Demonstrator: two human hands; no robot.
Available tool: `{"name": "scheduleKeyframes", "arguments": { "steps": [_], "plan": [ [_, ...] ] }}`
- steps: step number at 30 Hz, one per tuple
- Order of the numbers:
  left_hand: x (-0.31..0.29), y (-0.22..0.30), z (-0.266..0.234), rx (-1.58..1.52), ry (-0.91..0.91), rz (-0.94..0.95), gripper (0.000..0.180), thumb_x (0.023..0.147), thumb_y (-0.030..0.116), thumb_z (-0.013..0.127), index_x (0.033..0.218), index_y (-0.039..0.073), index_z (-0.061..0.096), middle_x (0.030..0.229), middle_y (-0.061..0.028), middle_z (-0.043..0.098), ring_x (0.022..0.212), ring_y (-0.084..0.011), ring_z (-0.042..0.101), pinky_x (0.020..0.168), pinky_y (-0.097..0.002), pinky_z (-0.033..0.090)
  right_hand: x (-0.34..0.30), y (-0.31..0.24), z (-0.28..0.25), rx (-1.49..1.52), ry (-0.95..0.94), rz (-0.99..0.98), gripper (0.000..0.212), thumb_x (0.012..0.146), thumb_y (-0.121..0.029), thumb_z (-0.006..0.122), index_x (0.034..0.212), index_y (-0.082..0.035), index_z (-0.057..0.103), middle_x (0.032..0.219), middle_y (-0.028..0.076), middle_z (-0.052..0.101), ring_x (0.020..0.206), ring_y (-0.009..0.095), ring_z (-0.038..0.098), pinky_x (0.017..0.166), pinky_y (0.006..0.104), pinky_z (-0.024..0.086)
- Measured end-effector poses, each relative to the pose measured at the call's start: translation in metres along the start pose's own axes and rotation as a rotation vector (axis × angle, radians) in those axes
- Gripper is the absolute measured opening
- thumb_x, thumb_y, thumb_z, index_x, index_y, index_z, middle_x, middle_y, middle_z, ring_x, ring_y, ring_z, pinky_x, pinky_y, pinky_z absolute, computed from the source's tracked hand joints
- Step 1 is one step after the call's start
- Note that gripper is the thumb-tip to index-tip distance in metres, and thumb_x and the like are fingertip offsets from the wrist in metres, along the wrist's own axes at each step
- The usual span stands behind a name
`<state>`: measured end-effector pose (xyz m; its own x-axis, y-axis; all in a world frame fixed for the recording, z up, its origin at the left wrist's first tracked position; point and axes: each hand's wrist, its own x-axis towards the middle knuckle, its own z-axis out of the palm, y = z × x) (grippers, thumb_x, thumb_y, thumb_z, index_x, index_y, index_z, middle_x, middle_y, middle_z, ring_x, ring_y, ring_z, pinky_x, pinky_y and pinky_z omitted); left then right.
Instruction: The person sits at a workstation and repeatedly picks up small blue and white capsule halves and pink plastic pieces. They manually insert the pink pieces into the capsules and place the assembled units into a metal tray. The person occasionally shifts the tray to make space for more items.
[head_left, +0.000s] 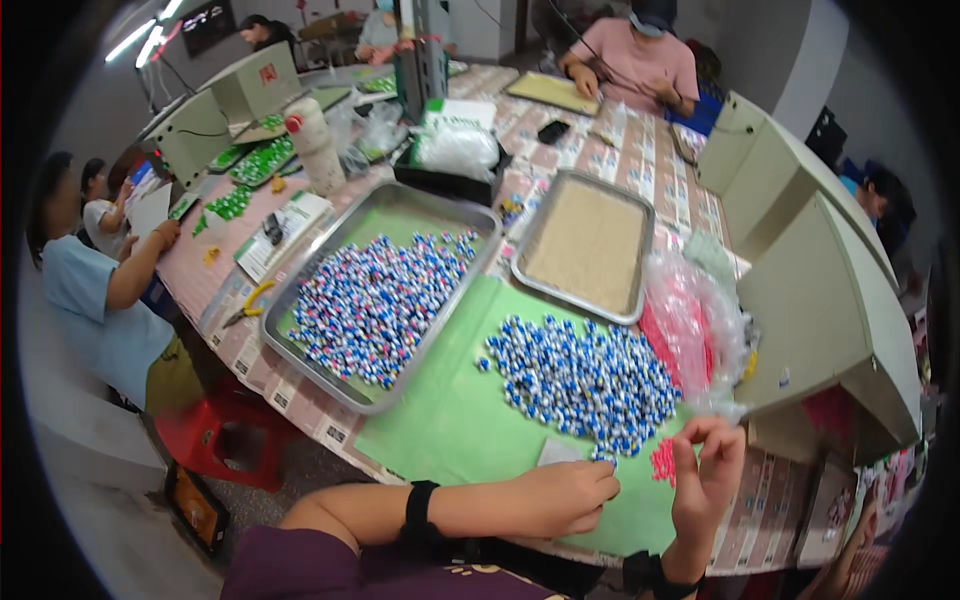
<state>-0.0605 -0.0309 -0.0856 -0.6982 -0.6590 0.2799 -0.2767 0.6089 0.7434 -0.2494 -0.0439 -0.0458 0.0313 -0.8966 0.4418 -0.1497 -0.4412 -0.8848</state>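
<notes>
My left hand (562,500) is closed over the green sheet (440,420), fingertips pinched together at the near tip of a heap of small round blue-and-white pieces (585,380). What those fingers hold, if anything, is hidden. My right hand (708,470) is raised to the right, its thumb and forefinger bent toward each other. Anything between them is too small to make out. Beside that thumb lies a little pile of tiny pink pieces (663,460). A small greyish square (560,452) rests just beyond my left hand.
A metal tray (395,395) holds more blue, white and pink pieces at left. Another tray (640,310) with a tan bottom lies beyond the heap. Clear plastic bags (715,330) and beige box-shaped housings (810,310) stand right. Yellow-handled pliers (250,303) lie left. Co-workers sit around the table.
</notes>
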Motion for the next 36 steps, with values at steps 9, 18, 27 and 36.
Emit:
{"name": "scheduleKeyframes", "arguments": {
  "steps": [9, 18, 27, 36],
  "plan": [
    [-0.012, -0.02, -0.063, -1.02, 0.188, -0.321, 0.015, 0.094, 0.01, 0.06, 0.106, 0.002, 0.063, 0.1, -0.0032, 0.063, 0.087, -0.0096, 0.061, 0.075, -0.0254, 0.053, 0.02, -0.016, 0.044, -0.381, -0.38, -0.419, 0.032, 0.08, 0.013, 0.062, 0.087, -0.008, 0.039, 0.086, 0.012, 0.056, 0.079, 0.017, 0.054, 0.073, 0.0295, 0.044],
    [-0.01, -0.034, -0.066, -1.152, 0.089, -0.327, 0.022, 0.093, 0.019, 0.064, 0.104, 0.0, 0.066, 0.086, -0.0021, 0.067, 0.075, -0.008, 0.063, 0.069, -0.0235, 0.053, 0.03, -0.021, 0.053, -0.306, -0.358, -0.416, 0.023, 0.081, 0.009, 0.065, 0.083, -0.004, 0.047, 0.088, 0.011, 0.061, 0.078, 0.027, 0.059, 0.07, 0.0361, 0.047],
    [-0.007, -0.027, -0.056, -1.118, 0.082, -0.313, 0.019, 0.092, 0.019, 0.065, 0.098, 0.002, 0.068, 0.079, -0.0015, 0.065, 0.07, -0.0074, 0.062, 0.063, -0.0217, 0.052, 0.005, -0.002, 0.037, 0.148, -0.357, 0.021, 0.021, 0.087, 0.011, 0.059, 0.089, -0.004, 0.045, 0.096, 0.011, 0.054, 0.085, 0.017, 0.056, 0.075, 0.0286, 0.051],
    [-0.006, -0.022, -0.057, -1.078, 0.063, -0.321, 0.018, 0.092, 0.02, 0.066, 0.097, 0.003, 0.068, 0.081, -0.0013, 0.064, 0.07, -0.0071, 0.062, 0.062, -0.0213, 0.051, 0.003, -0.009, 0.032, 0.195, -0.402, 0.141, 0.021, 0.089, 0.011, 0.055, 0.092, -0.005, 0.042, 0.098, 0.009, 0.05, 0.09, 0.015, 0.054, 0.08, 0.0277, 0.05]
  ]
}}
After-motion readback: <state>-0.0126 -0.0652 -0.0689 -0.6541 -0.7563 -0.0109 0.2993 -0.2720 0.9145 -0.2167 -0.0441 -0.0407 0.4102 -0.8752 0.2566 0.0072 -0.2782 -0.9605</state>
